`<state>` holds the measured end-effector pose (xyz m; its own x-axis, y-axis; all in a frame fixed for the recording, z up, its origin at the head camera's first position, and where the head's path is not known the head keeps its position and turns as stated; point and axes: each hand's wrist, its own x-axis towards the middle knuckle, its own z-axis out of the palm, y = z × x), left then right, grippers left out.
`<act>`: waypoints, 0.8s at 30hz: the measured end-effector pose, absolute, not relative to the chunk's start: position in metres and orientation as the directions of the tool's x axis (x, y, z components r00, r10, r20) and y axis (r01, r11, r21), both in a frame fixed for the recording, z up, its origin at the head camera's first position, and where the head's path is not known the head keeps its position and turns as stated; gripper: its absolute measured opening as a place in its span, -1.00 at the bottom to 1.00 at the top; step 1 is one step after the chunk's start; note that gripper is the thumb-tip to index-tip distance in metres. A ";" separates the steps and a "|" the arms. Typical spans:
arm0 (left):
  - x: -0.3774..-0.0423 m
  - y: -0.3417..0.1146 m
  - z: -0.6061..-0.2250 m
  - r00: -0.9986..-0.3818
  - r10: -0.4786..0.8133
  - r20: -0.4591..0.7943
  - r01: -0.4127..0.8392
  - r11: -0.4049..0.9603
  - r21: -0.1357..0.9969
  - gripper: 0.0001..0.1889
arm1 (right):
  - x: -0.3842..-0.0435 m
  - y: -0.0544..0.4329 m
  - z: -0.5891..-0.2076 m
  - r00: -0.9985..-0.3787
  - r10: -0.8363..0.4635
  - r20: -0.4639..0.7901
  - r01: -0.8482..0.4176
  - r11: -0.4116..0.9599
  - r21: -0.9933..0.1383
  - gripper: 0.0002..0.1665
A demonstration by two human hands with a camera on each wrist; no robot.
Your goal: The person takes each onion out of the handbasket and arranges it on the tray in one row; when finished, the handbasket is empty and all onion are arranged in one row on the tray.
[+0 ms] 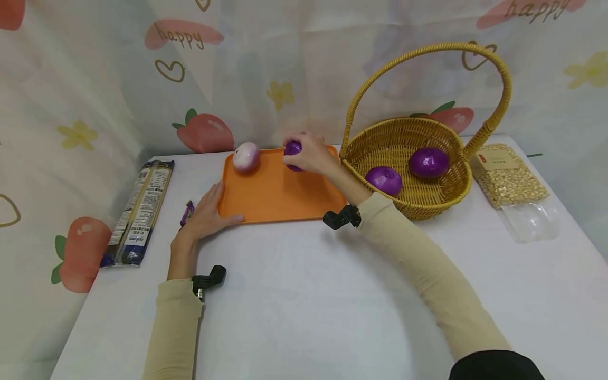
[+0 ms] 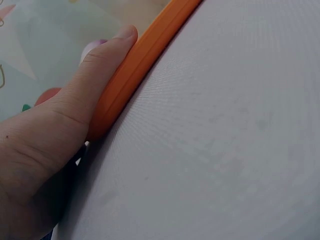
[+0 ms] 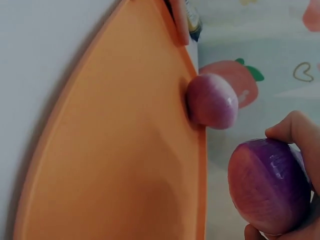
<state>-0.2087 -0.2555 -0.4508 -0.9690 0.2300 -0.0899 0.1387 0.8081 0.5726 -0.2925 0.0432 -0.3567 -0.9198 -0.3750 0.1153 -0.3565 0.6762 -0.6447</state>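
Note:
My right hand (image 1: 311,154) holds a glossy red onion (image 3: 269,186) over the back part of the orange tray (image 1: 285,198), fingers and thumb curled about its sides. In the right wrist view the onion shows a paler pink face beside its deep purple skin. A second, whiter red onion (image 1: 246,157) rests in the tray's back left corner. At the front left corner, my left hand (image 1: 209,211) rests against the tray, its thumb (image 2: 107,62) straight along the front rim and its other fingers along the left side.
A wicker basket (image 1: 404,206) with a tall handle stands right of the tray, holding two purple onions (image 1: 428,162). A bag of yellow kernels (image 1: 510,179) lies beyond it. At left are a long dark packet (image 1: 138,214) and a small purple wrapper (image 1: 187,213).

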 end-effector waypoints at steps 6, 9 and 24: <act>-0.209 -0.255 -0.450 -0.965 0.239 -0.108 0.137 0.808 0.573 0.20 | -0.304 0.044 -0.360 -0.930 -0.357 0.090 -0.325 0.679 -0.658 -0.55; -0.210 -0.256 -0.449 -0.966 0.232 -0.112 0.131 0.817 0.562 0.21 | -0.310 0.043 -0.362 -0.929 -0.362 0.082 -0.326 0.692 -0.644 -0.47; -0.208 -0.259 -0.450 -0.967 0.217 -0.137 0.104 0.819 0.565 0.22 | -0.322 0.037 -0.383 -0.933 -0.358 0.019 -0.306 0.766 -0.566 -0.30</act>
